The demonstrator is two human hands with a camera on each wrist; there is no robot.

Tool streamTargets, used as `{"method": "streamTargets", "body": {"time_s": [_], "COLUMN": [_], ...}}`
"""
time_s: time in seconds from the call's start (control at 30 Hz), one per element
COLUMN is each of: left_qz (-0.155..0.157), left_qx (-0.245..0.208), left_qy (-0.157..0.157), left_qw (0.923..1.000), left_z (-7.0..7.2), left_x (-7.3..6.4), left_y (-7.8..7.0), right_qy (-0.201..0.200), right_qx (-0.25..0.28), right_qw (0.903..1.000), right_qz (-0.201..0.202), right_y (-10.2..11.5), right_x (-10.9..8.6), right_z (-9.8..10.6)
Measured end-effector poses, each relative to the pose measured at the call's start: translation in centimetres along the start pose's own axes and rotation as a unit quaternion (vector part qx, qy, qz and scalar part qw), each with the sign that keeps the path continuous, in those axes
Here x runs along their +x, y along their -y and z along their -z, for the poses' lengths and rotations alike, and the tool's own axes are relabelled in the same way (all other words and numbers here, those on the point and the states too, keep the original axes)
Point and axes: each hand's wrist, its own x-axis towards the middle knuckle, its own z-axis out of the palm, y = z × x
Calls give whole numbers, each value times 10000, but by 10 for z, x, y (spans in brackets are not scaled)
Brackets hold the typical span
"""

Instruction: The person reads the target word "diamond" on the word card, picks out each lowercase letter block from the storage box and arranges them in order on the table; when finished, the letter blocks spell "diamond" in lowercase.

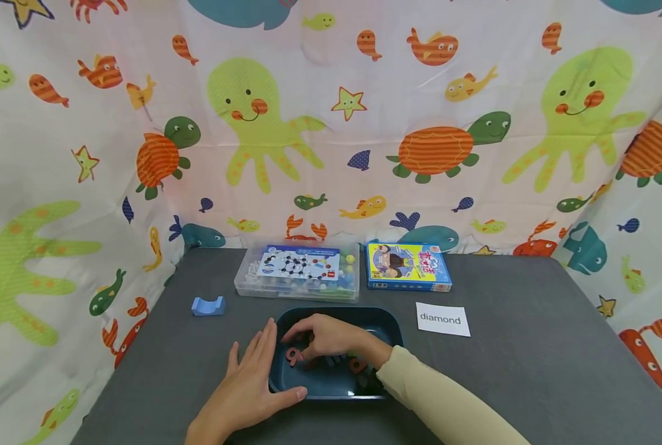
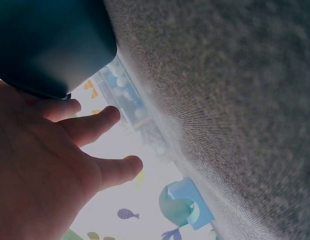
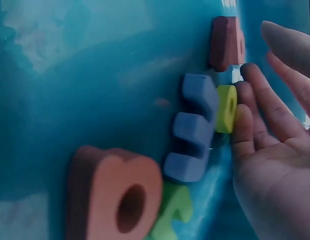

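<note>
A dark blue tray [image 1: 319,388] stands on the table with several foam letters in it. My left hand [image 1: 250,386] rests against its left side, fingers straight and thumb at the near rim. Inside the tray, my right hand [image 1: 331,337] reaches down with bent, spread fingers. A red letter [image 1: 293,356] lies just left of its fingertips. In the right wrist view, a yellow letter [image 3: 226,109] sits against the fingers beside a blue E-shaped letter [image 3: 190,130]. Lower there are a salmon letter [image 3: 132,195] and a green one [image 3: 172,212]. Nothing shows pinched between thumb and fingers.
Behind the tray are a clear plastic case [image 1: 297,292] of molecule model parts and a blue and yellow box [image 1: 408,267]. A white card reading "diamond" [image 1: 443,319] lies to the right. A light blue curved block [image 1: 208,306] stands left. A patterned curtain [image 1: 319,154] hangs behind.
</note>
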Motion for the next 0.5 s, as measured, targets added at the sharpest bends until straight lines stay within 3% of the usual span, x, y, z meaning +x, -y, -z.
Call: {"method": "streamTargets", "body": {"time_s": [0.13,0.23,0.37,0.5], "left_qz": [-8,-11,-25,-40], "left_qx": [14,-1,-10,40], "left_qy": [-4,12,16,2], "left_qw": [10000,10000,10000,10000], "left_z": [-1,-1,-1,0], "left_x": [0,0,0,-1], "left_y": [0,0,0,-1], "right_qy": [77,124,138,69], "right_qx": [298,81,-317,-488], "right_qw": [9995,9998,9989,9985], "right_qz": [-8,124,306,247], "right_y": [-34,-51,-54,-39], "right_x": [12,20,23,20], "right_z": [-4,-7,-10,-13]}}
